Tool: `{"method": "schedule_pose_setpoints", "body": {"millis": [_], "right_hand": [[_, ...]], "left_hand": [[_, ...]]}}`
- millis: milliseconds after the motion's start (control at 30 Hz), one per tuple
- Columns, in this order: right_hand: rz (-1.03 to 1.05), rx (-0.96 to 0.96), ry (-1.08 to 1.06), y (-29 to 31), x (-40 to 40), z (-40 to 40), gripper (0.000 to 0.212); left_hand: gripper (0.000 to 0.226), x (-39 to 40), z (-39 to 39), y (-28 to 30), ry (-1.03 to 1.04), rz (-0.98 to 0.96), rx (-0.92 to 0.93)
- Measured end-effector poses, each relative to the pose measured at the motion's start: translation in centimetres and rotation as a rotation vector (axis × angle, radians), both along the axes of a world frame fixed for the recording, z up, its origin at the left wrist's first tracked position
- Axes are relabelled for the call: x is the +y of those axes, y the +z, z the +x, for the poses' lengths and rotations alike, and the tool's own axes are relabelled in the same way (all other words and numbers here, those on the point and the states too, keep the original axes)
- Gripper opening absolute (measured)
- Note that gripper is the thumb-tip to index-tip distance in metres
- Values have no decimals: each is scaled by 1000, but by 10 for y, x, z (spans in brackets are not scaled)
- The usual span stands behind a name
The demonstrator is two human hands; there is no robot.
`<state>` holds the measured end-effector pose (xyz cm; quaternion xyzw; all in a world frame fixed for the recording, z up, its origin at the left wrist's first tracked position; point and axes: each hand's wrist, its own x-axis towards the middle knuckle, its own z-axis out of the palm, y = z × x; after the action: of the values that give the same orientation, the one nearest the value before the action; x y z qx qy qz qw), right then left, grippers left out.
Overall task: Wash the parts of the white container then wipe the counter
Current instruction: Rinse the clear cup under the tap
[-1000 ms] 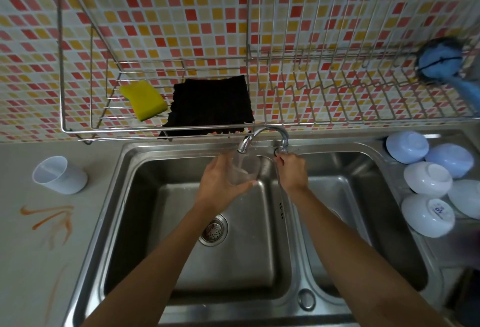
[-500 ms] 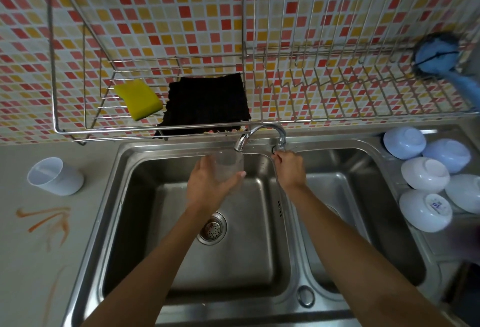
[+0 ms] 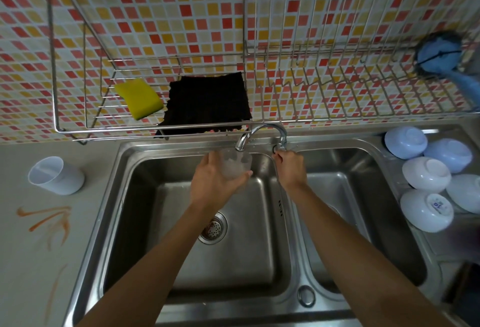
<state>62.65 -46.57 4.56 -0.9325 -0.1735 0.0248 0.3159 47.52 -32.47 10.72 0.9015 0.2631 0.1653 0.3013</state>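
Observation:
My left hand (image 3: 215, 182) grips a clear plastic cup-shaped part (image 3: 235, 165) right under the tap spout (image 3: 242, 142), over the left sink basin (image 3: 161, 222). Water seems to fill the part. My right hand (image 3: 289, 168) holds the tap handle (image 3: 279, 147) at the tap's base. A white container (image 3: 55, 176) lies tilted on the grey counter (image 3: 31, 261) left of the sink. Orange smears (image 3: 48, 221) stain the counter below it.
A wire rack (image 3: 311, 116) on the tiled wall holds a yellow sponge (image 3: 139, 98), a black cloth (image 3: 207, 103) and a blue brush (image 3: 439, 53). Several white bowls (image 3: 426, 212) lie upturned on the drainer right of the right basin (image 3: 363, 222).
The left hand drew the clear part slightly away from the spout and then brought it back under. The right hand has stayed on the tap handle.

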Motion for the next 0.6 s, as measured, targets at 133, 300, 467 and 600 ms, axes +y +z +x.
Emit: {"method": "schedule_pose_setpoints", "body": {"millis": [133, 300, 467, 600], "right_hand": [[-9, 5, -12, -1, 1, 0, 18], [-3, 15, -19, -1, 1, -1, 20], [-11, 2, -4, 0, 0, 0, 17], [-17, 13, -15, 3, 0, -3, 17]], "left_hand": [[79, 15, -1, -6, -62, -9, 14], [79, 11, 2, -1, -275, -106, -11], [69, 2, 7, -5, -357, -151, -43], [74, 4, 9, -8, -279, -109, -61]]}}
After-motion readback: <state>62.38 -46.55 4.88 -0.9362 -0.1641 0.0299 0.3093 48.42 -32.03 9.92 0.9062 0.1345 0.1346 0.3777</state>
